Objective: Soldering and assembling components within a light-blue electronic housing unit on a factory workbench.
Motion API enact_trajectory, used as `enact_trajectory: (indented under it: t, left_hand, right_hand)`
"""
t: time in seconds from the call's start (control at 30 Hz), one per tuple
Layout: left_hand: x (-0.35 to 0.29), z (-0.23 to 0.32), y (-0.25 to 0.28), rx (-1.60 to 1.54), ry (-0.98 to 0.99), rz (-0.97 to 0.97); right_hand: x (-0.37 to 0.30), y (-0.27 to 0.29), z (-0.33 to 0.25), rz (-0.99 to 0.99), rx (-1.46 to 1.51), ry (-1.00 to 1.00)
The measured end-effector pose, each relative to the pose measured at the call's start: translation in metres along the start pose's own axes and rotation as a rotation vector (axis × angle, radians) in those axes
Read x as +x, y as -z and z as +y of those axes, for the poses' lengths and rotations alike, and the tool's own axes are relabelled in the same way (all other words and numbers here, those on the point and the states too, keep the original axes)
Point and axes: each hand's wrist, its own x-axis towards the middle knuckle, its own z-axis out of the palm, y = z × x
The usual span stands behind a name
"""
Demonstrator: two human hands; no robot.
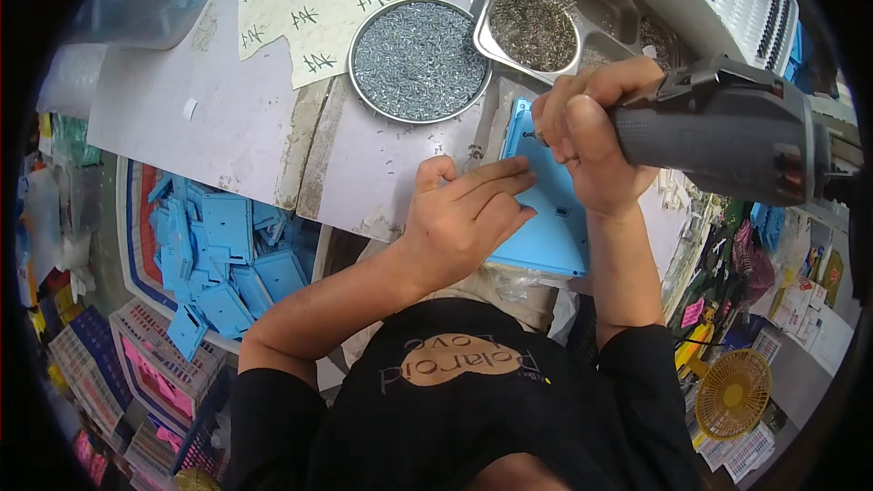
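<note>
A flat blue plastic panel lies at the near edge of the table, in front of my body. My left hand rests on its left side with the fingers stretched out across the surface. My right hand is wrapped around the front of a dark grey electric screwdriver, held nearly level with its body pointing off to the right. The screwdriver's bit reaches the panel's far left corner. My right fingers partly cover the tip, so I cannot tell whether a screw sits under it.
Behind the panel stands a round metal dish full of small silver screws. A divided steel tray with small metal pieces is beside it. A marked paper sheet lies left. Blue plastic parts fill a container below left; a yellow fan stands lower right.
</note>
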Motion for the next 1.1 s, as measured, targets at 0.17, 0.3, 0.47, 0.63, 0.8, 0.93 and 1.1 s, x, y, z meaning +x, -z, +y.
enact_trajectory:
  t: [0.17,0.3,0.47,0.63,0.8,0.93,1.1]
  left_hand:
    - [0.006,-0.005,0.003,-0.134,0.039,-0.009]
    - [0.005,-0.006,0.013,-0.174,0.062,0.012]
    - [0.007,-0.003,0.011,-0.151,-0.012,0.069]
    - [0.005,-0.003,0.018,-0.076,-0.031,0.040]
    - [0.021,-0.027,0.031,-0.077,-0.063,-0.053]
    - [0.040,-0.087,0.055,0.550,0.140,-0.067]
    - [0.036,-0.098,0.050,0.527,0.167,-0.037]
  right_hand:
    - [0.004,0.003,-0.012,0.003,0.123,0.003]
    - [0.004,0.009,-0.054,-0.115,0.497,0.043]
    - [-0.010,0.005,-0.071,-0.116,0.490,-0.012]
    - [-0.017,-0.005,-0.074,-0.080,0.449,-0.019]
    - [-0.023,-0.005,-0.078,-0.026,0.428,-0.067]
    - [-0.037,-0.017,-0.074,0.030,0.377,-0.115]
    - [-0.044,-0.028,-0.071,0.088,0.347,-0.177]
